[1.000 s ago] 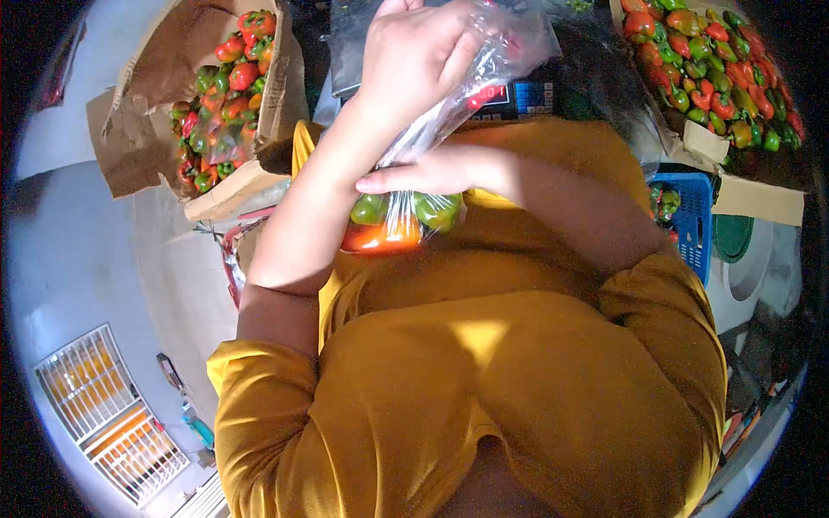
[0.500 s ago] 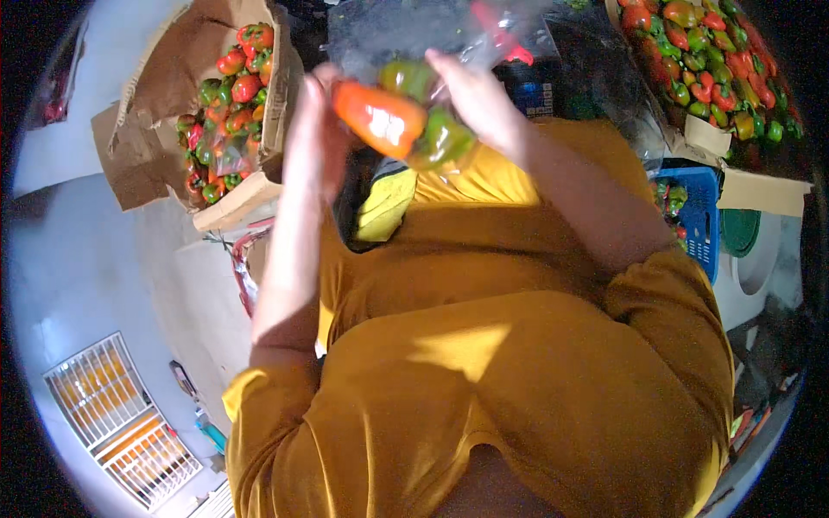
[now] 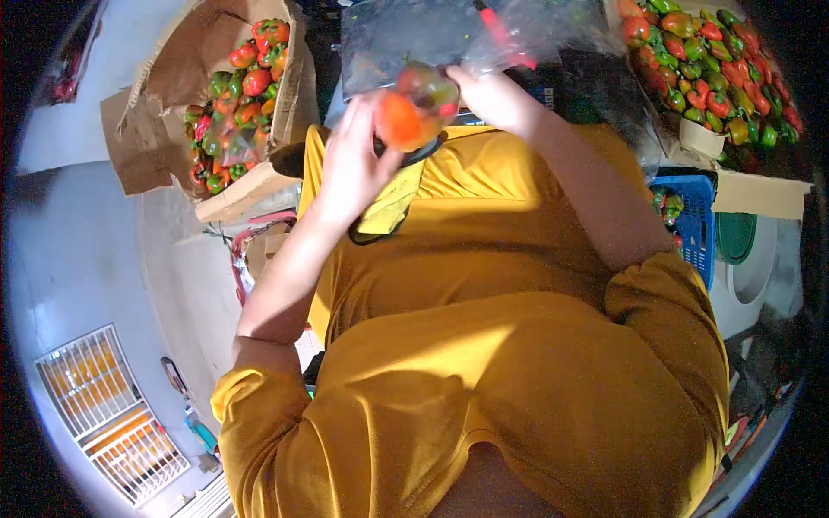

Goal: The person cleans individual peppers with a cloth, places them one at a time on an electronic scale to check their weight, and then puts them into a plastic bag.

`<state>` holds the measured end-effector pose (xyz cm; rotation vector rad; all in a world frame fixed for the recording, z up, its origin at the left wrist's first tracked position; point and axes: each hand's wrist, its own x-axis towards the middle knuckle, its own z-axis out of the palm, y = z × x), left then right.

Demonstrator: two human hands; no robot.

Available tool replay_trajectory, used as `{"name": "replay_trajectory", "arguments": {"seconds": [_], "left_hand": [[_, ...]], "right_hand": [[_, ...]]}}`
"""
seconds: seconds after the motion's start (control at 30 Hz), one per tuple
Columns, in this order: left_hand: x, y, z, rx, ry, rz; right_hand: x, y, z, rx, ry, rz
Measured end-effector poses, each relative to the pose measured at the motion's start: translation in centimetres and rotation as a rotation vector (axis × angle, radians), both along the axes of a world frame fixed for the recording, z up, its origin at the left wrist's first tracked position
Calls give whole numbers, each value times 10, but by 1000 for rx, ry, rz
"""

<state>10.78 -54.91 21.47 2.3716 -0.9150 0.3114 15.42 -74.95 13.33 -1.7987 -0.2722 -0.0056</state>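
Note:
A clear plastic bag of bell peppers [image 3: 413,110], orange-red at the bottom and dark green-red above, hangs between my hands over my lap, a little blurred. My left hand [image 3: 356,155] is closed round its left side, fingers behind and thumb in front. At the upper right of the peppers, my right hand [image 3: 499,102] pinches the bag's plastic near its neck. Beyond it, loose clear plastic [image 3: 553,39] lies crumpled on a dark worktop [image 3: 389,39], next to a long pink-red object [image 3: 494,28] whose kind I cannot make out.
At the left stands an open cardboard box [image 3: 164,104] with red and green bell peppers [image 3: 233,108]. Another heap of peppers [image 3: 708,73] fills a box at the far right, with a blue plastic basket [image 3: 699,229] below it. A yellow-and-black cloth [image 3: 389,207] lies on my lap.
The bag has swung from lying slanted to hanging more upright, its orange-red end turned toward me. My left hand has moved right and down round it; my right hand has shifted slightly.

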Motion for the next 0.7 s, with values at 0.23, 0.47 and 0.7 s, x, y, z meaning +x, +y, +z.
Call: {"name": "replay_trajectory", "arguments": {"seconds": [0.23,0.47,0.7], "left_hand": [[1,-2,-31,-580,173,203],[-8,-3,-11,-1118,1563,-34],[-15,-1,7,-57,-227,-85]], "right_hand": [[-18,11,22,282,91,-35],[-27,26,21,276,13,-101],[-5,8,12,852,433,-48]]}}
